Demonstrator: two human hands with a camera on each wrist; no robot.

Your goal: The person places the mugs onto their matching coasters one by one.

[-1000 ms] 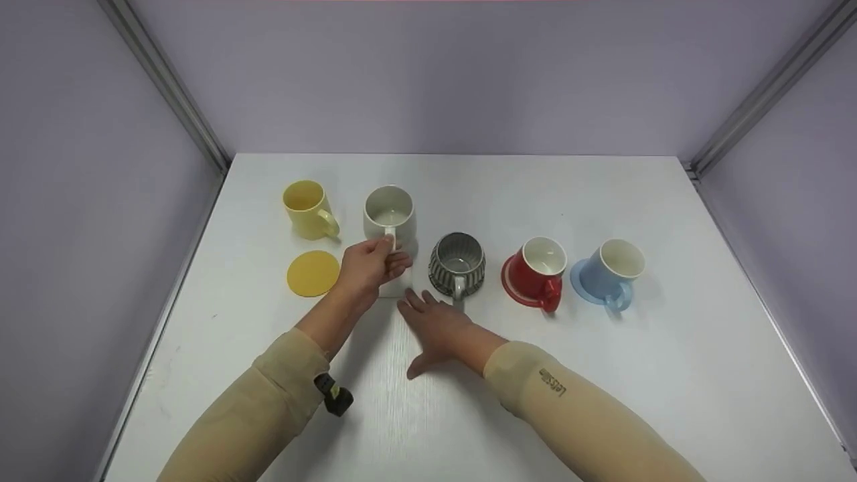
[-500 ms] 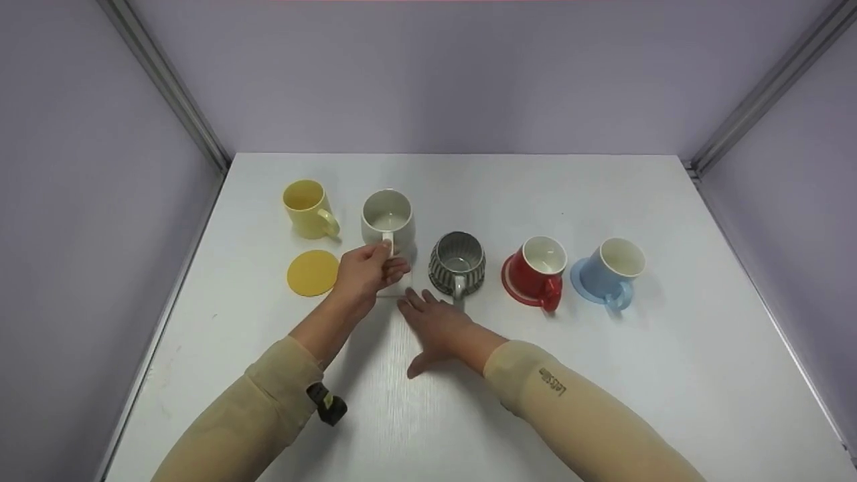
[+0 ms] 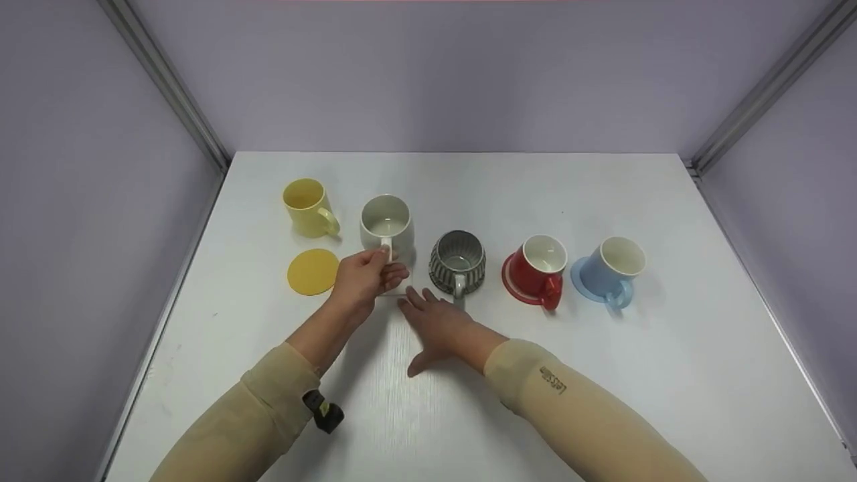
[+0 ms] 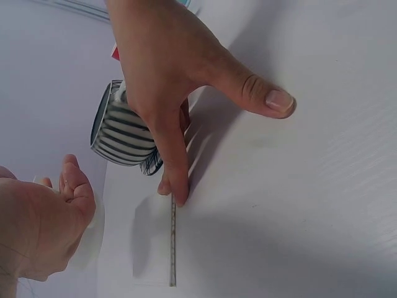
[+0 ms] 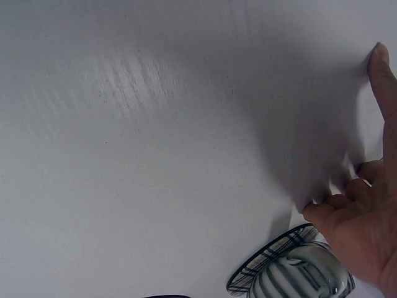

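Observation:
In the head view, my left hand (image 3: 360, 281) pinches the handle of a white mug (image 3: 387, 221). The mug stands nearly upright above the far part of a white square coaster (image 4: 152, 242); whether its base touches the coaster is hidden. My right hand (image 3: 438, 328) rests spread, its fingertips at the coaster's near right corner and its thumb out on the table. Just right of the coaster stands a grey striped mug (image 3: 458, 262) on a patterned coaster (image 5: 273, 253). A yellow mug (image 3: 308, 214) stands behind a round yellow coaster (image 3: 313, 272), left of my left hand.
To the right, a red mug (image 3: 537, 274) stands on a red coaster (image 3: 510, 289), and a light blue mug (image 3: 610, 271) on a blue coaster (image 3: 584, 286). Pale walls enclose the white table (image 3: 703, 368) at the back and both sides.
The white mug has come toward me and slightly left, over more of the white coaster, my left hand moving with it. My right hand stays in place.

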